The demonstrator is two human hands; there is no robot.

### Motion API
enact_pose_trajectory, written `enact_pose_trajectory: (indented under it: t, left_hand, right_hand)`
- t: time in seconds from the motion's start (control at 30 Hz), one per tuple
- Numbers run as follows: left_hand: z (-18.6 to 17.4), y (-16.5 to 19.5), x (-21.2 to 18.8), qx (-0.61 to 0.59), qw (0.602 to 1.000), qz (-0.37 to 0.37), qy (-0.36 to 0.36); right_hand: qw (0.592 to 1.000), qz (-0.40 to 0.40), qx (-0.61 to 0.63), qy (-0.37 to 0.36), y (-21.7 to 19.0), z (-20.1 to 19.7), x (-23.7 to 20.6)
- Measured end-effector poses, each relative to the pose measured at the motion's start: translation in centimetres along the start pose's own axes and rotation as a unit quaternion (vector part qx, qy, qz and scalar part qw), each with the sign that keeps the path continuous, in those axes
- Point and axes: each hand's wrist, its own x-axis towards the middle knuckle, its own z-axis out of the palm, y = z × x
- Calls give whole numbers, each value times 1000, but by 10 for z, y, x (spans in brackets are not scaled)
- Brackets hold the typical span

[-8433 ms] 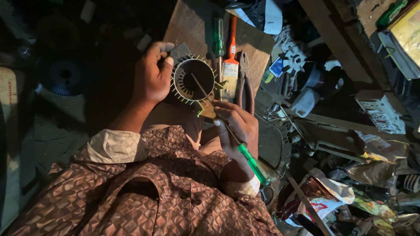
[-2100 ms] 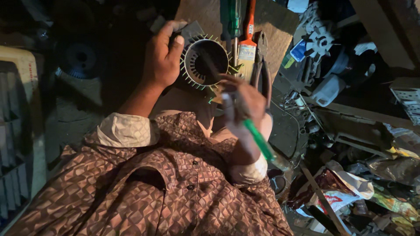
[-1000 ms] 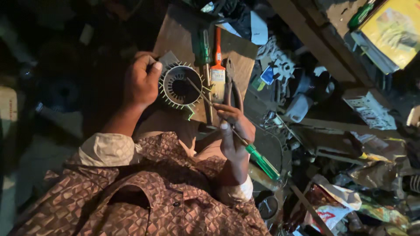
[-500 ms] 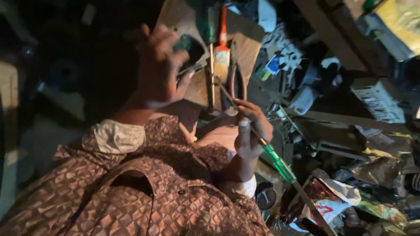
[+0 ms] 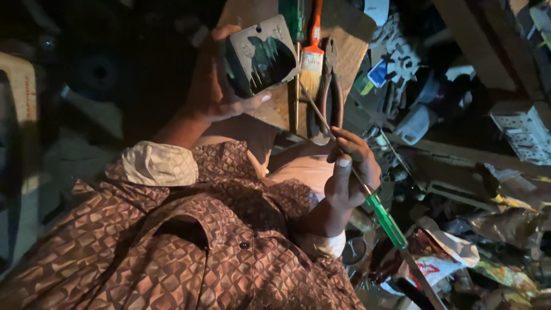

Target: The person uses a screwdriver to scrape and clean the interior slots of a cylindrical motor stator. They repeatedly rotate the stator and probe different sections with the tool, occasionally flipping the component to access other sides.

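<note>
Wooden board (image 5: 350,40) across top of view, cluttered w/ tools; person's patterned brown shirt (image 5: 172,241) fills bottom left. Dim light, junk-strewn floor at right: wrappers, plastic bits, white switch plate (image 5: 525,135).

Left hand (image 5: 215,86) raised off the board, fingers wrapped round a squarish metal housing (image 5: 261,54), thumb along its lower edge. Housing tipped so its dark opening faces the camera; thin bright prongs show inside. Looks like a small motor stator, can't be sure in this light.

Right hand (image 5: 350,169) lower, near the lap, fingers pinched closed on a screwdriver (image 5: 367,198) w/ green handle. Grip sits on the shaft just above the handle; handle hangs down-right, long thin blade runs up-left, tip just below the housing's corner, not clearly touching.

On board beside housing: paintbrush (image 5: 313,54), orange handle, pale bristles; pliers (image 5: 327,86) w/ dark grips just right of it; a 2nd green-handled driver (image 5: 293,17) at top edge.

Judgement, working well here: keep housing steady & tilted to the light so the opening stays readable; bring blade tip in slow along the inner wall, light pressure, since thin prongs prob bend easily. Choked-up pinch gives fine control, poor for torque.
</note>
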Motion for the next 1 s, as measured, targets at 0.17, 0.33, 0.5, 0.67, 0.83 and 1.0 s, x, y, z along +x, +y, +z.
enact_pose_trajectory:
  t: [0.17,0.33,0.5,0.67,0.83,1.0]
  left_hand:
    - [6,-1,-3,231,972,41,-4]
    - [8,5,1,301,950,82,-14]
    - [8,11,1,274,959,71,-9]
    - [6,12,3,239,969,58,0]
    - [1,9,3,227,972,62,-4]
    - [-3,6,5,209,975,72,-6]
  right_hand:
    - [1000,4,0,16,1,-5,-5]
    - [999,-25,-18,18,-12,-6,1]
    - [994,-10,-88,-65,-27,4,31]
    - [975,-34,-95,-199,-26,13,69]
    - [966,-15,-114,-230,-22,24,81]
    - [971,-29,-93,-219,-5,43,73]
